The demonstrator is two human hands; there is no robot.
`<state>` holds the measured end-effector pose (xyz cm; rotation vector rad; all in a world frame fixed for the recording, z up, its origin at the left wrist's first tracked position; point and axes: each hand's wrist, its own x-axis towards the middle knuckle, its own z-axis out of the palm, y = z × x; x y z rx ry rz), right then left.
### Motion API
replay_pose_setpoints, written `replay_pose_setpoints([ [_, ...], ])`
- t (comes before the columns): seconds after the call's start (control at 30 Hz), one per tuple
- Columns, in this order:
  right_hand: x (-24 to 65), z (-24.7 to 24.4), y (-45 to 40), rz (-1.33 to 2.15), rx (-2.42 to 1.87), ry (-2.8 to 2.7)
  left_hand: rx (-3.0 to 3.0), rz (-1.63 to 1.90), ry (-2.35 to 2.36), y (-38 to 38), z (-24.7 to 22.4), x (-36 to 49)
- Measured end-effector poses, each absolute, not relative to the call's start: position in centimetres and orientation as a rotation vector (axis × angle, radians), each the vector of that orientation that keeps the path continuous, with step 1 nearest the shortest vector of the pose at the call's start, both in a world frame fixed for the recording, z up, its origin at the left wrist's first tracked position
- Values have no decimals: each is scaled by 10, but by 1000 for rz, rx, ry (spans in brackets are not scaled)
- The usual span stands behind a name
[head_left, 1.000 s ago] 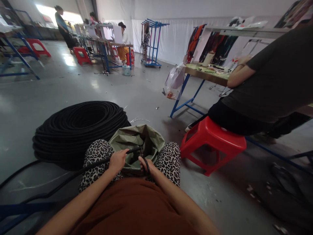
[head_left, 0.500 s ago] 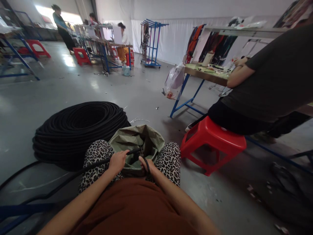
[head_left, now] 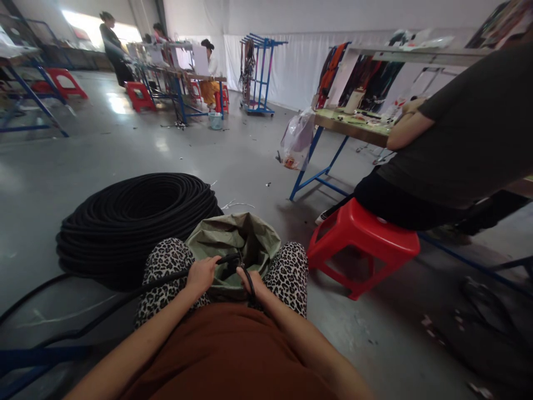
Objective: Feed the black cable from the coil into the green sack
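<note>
My left hand [head_left: 201, 275] is closed around a thick black cord [head_left: 166, 279], which runs back over my left knee towards the floor. Its end sticks out past my fingers above an open olive-green sack [head_left: 208, 233] between my knees. In my right hand [head_left: 255, 282] are scissors [head_left: 250, 283] with a black handle loop, their blades at the cord's end. Whether the blades touch the cord is hard to make out. Dark pieces lie inside the sack, too shadowed to name. A large coil of the same black cord [head_left: 104, 233] rests on the floor to the left.
A red stool [head_left: 362, 228] with a seated person [head_left: 470, 128] stands close on my right, by a worktable [head_left: 353, 129]. A plastic bag [head_left: 297, 139] hangs from that table. Farther back are a blue rack [head_left: 260, 78], more tables, and people working.
Both my hands stay nearly in place, with the cord and scissors in much the same position. In the background, the standing person has shifted slightly to the right.
</note>
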<state>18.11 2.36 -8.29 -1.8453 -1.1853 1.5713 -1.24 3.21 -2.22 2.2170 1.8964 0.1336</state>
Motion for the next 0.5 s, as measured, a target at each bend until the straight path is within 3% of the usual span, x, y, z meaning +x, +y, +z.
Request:
replay_pose_setpoints([
  [0.5,179,-58,19,1655,-1918,-1150,2191,92,1898,34,-25,-9],
])
